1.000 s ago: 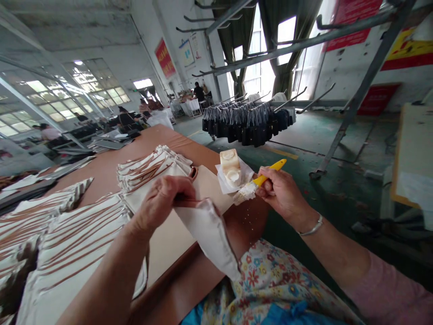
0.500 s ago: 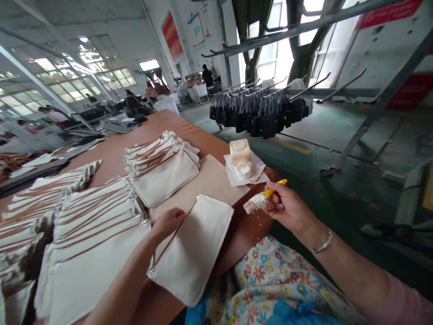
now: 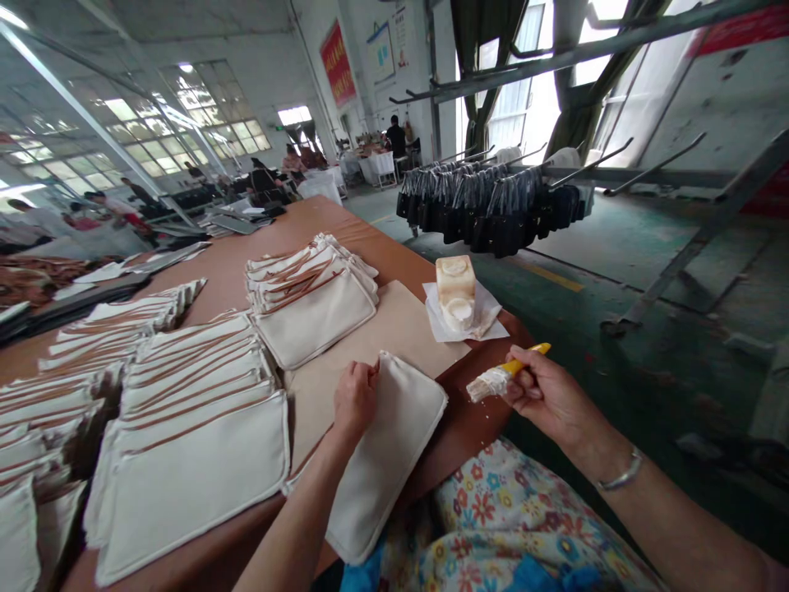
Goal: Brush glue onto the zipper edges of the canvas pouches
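Gripping the brush (image 3: 511,367), the right hand (image 3: 546,396) points bristles (image 3: 479,389) toward the pouch (image 3: 398,448). The left hand (image 3: 357,401) seemingly pinches its edge.

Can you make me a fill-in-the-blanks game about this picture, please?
1. The right hand holds a brush whose handle is coloured ____.
2. The left hand is at the edge of a pale piece, while the bracelet is on the other wrist, the ____ one.
3. The cloth over the lap is printed with colourful ____.
4. The container sits on a sheet coloured ____.

Missing words: yellow; right; flowers; white.
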Available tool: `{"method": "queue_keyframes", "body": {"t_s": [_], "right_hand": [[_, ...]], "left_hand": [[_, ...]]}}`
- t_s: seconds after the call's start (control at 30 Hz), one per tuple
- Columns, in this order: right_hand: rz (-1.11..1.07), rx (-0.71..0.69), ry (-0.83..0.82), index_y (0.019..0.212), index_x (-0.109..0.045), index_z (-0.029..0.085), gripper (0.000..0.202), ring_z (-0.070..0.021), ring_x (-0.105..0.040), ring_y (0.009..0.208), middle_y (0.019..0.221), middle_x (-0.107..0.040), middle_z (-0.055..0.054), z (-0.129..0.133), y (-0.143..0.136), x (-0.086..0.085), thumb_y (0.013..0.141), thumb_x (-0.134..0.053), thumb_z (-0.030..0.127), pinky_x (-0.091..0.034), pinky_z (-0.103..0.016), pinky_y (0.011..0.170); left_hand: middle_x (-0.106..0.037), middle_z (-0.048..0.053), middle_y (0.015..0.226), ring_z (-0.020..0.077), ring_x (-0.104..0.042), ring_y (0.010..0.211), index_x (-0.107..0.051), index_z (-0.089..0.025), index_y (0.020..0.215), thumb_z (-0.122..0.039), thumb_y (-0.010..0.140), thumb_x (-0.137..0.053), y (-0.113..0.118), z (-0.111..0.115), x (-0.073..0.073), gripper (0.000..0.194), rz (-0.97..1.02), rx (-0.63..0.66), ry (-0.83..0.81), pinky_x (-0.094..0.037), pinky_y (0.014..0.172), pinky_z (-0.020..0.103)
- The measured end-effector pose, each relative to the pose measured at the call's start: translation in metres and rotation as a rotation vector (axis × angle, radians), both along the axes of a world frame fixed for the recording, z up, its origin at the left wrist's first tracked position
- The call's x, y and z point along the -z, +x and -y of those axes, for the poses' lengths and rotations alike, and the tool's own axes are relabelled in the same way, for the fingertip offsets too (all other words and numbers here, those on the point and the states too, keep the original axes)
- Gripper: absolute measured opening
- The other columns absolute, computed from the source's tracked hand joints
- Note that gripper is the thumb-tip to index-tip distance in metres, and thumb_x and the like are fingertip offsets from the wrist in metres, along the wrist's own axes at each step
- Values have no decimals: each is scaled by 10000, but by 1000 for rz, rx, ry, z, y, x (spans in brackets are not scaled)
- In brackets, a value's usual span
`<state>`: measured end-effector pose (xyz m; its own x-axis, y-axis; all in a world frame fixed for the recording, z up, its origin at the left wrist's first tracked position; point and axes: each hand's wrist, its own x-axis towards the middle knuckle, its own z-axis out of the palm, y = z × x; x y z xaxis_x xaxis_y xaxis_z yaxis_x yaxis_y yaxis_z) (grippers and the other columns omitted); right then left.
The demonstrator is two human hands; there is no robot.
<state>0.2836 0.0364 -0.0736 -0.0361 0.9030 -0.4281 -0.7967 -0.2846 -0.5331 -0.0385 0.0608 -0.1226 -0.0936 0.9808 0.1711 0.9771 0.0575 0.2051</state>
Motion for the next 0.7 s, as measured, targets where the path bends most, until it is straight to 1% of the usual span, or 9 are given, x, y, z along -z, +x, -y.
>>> {"method": "queue_keyframes", "body": {"t_s": [0.07,0.17,0.23,0.3,0.4,0.43,0.5,0.57,0.7], "right_hand": [[27,7,21,703,-596,153,282,-19,-298,368,446,-424,94,1,0,-3,702,-873,203,-399,-151,414],[66,20,66,708,-628,142,251,-27,-308,377,443,-433,83,3,0,-10,707,-868,217,-401,-154,407],[76,26,83,693,-631,143,242,-29,-294,374,430,-425,83,5,-1,-13,703,-863,211,-397,-156,400],[81,22,88,678,-630,145,239,-30,-282,372,419,-415,84,6,-2,-14,701,-860,208,-394,-158,400],[91,-1,100,689,-637,150,235,-32,-284,378,426,-424,84,8,-3,-13,717,-856,227,-400,-164,414],[99,-8,110,695,-639,152,234,-34,-286,380,431,-428,83,8,-3,-12,723,-855,238,-401,-167,418],[130,-16,138,702,-641,156,238,-38,-290,386,439,-433,82,9,-4,-12,725,-854,260,-399,-173,424],[178,-20,176,717,-648,156,245,-43,-304,397,450,-441,78,7,-8,-14,719,-853,290,-399,-180,434],[402,-3,384,717,-611,176,285,-75,-360,427,479,-438,71,-9,-28,-19,757,-798,387,-404,-214,457]], "left_hand": [[-671,98,1026,219,-606,972,-643,-191,951,-269,992,-492,6,22,-5,175,-48,140,143,-444,828,315],[-670,79,935,203,-592,842,-618,-196,923,-219,972,-544,12,54,-10,91,-163,410,403,-442,778,314],[-668,64,906,200,-588,814,-602,-204,921,-187,954,-571,16,65,-12,48,-181,466,480,-441,754,312],[-676,77,979,215,-602,891,-595,-210,922,-193,955,-565,20,65,-12,48,-91,402,459,-449,787,321],[-661,102,1151,235,-601,1049,-583,-214,887,-206,941,-552,24,48,-13,62,225,182,235,-454,844,333],[-676,98,1105,232,-614,1010,-576,-213,856,-209,925,-558,24,41,-13,72,317,110,139,-458,807,326],[-685,58,858,209,-622,802,-566,-212,783,-224,886,-580,21,25,-14,105,420,11,-4,-431,669,297],[-621,15,661,182,-569,641,-571,-207,731,-262,853,-607,17,13,-15,138,452,-30,-57,-369,575,271],[-667,30,718,169,-601,683,-646,-169,808,-273,793,-631,17,3,-18,106,572,-96,-107,-377,573,241]]}}
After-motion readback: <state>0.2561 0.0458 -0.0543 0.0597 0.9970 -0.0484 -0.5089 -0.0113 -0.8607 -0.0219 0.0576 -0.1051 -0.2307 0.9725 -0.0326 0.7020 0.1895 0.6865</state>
